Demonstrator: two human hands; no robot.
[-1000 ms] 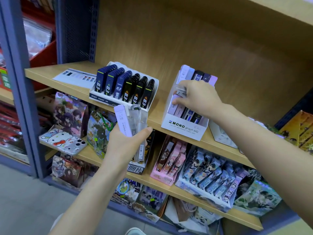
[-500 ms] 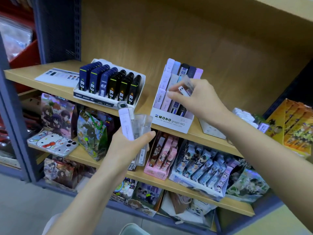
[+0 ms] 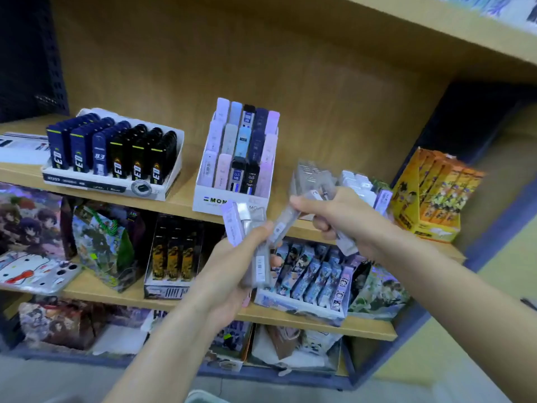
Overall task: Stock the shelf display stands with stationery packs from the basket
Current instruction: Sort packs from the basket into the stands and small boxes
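Motion blur smears both hands and what they hold, so the print on the packs cannot be read. The left hand (image 3: 229, 274) is raised in front of the shelf, palm toward the camera, its grip closed around a fan of slim clear and lilac packs (image 3: 247, 237), thumb pressed across them. The right hand (image 3: 345, 219) sits just beside it, fingers curled around another clear pack (image 3: 312, 181) whose lower end reaches toward the left hand's bundle; whether the two touch is unclear. Both forearms run in from the bottom edge. Behind the hands, on the wooden shelf (image 3: 186, 199), a white display stand (image 3: 232, 196) carries rows of pastel and dark lead cases, its printed front partly hidden by the packs. Left of it stands a tray of navy and black cases (image 3: 113, 158). An orange box (image 3: 433, 196) sits at the right. The lower shelves hold picture-printed goods, blurred.
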